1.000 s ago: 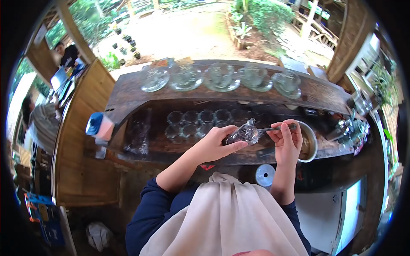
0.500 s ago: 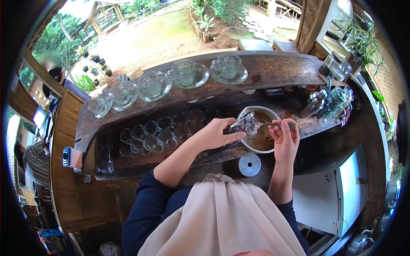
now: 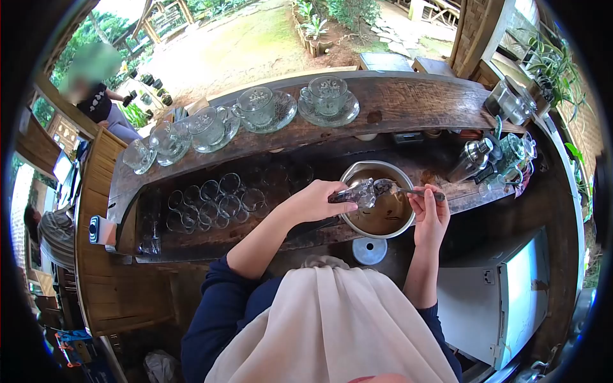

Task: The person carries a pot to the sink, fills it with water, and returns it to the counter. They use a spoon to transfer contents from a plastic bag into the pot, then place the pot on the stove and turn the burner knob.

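My left hand [image 3: 313, 202] is closed around a clear, shiny packet [image 3: 359, 193] with dark contents, its mouth tipped to the right. My right hand [image 3: 430, 214] pinches the handle of a metal spoon [image 3: 415, 191]. Something dark sits in the spoon's bowl, right at the packet's mouth. Both are over a round metal pot [image 3: 383, 234] that holds brown liquid [image 3: 387, 217] with a few dark pieces floating in it.
Several glass cups on saucers [image 3: 327, 102] line the raised wooden ledge [image 3: 408, 96]. Lower on the left stand rows of glasses [image 3: 211, 203]. A metal shaker [image 3: 471, 159] and glassware are at right. Below the pot is a round metal stool [image 3: 370, 251]. A person [image 3: 101, 105] stands outside.
The spoon's bowl has come out of the packet's mouth, carrying something dark. The view has shifted slightly, and the person outside at the left appears larger.
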The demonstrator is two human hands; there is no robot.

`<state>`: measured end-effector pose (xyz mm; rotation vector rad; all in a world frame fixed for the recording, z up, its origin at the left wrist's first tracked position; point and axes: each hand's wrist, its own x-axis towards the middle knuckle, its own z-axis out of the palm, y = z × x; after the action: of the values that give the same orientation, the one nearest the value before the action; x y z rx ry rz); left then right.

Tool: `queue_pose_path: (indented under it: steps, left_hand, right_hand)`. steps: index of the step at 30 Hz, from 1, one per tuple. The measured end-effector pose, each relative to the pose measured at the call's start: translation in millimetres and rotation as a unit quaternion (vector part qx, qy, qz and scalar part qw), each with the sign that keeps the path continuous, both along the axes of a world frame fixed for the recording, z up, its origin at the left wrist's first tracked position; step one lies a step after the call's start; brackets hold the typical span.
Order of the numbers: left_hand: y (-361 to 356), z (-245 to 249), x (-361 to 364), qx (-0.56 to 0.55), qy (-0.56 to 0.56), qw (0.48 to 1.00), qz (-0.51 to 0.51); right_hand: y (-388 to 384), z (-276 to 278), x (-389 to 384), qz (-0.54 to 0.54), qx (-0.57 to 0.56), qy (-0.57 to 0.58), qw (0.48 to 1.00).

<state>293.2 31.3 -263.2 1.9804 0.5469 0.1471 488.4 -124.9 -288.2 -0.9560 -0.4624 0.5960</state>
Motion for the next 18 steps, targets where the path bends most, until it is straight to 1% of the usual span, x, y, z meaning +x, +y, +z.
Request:
queue_pose_path:
  steps: [1,3,4,6,7,8,9,10,11,12,13,15,18]
  left_hand:
    - [0.3,-2.4,0.1,0.033,-0.009,0.999,-0.004]
    - [-1.2,-0.2,0.7,0.045,-0.008,0.999,0.000]
    - [-1.5,0.5,0.9,0.058,-0.008,0.998,0.004]
    - [-0.5,-2.4,0.9,0.074,-0.009,0.997,-0.002]
    - [-0.4,-4.0,0.9,0.091,-0.011,0.996,-0.008]
    - [-0.9,-5.1,1.1,0.091,-0.010,0.996,-0.009]
    - [-1.5,-6.1,1.4,0.121,0.008,0.993,-0.007]
    - [-2.2,-6.7,1.5,0.152,0.026,0.988,-0.005]
    - [-3.6,-5.2,2.0,0.152,0.027,0.988,-0.006]
    - [-5.6,-2.4,2.7,0.183,0.050,0.982,0.003]
    - [-7.2,-0.9,3.2,0.213,0.074,0.974,0.013]
    - [-8.3,-2.2,4.5,0.225,0.072,0.972,0.022]
    - [-10.8,-5.0,3.1,0.248,0.079,0.965,0.032]
  right_hand:
    - [-1.1,-1.1,-0.4,0.000,-0.001,0.001,1.000]
    - [-3.5,-3.2,-2.2,-0.057,-0.055,-0.178,0.981]
    - [-6.2,-4.8,-2.0,-0.057,-0.056,-0.177,0.981]
    - [-12.1,-8.0,-0.4,-0.040,-0.075,-0.375,0.923]
    - [-13.7,-9.5,0.3,-0.040,-0.076,-0.374,0.924]
    - [-15.2,-11.0,1.0,-0.068,-0.067,-0.428,0.899]
    - [-16.6,-12.0,1.1,-0.095,-0.059,-0.479,0.870]
    - [-18.7,-9.6,0.0,-0.096,-0.060,-0.479,0.871]
    - [-21.3,-4.5,-1.6,-0.082,-0.088,-0.501,0.857]
    - [-23.3,-1.9,-2.8,-0.067,-0.115,-0.522,0.842]
    - [-23.9,-4.7,-3.5,-0.068,-0.115,-0.522,0.842]
    - [-22.6,-13.5,-4.0,-0.106,-0.063,-0.480,0.868]
    - [-25.1,-16.5,-4.1,-0.099,-0.055,-0.463,0.879]
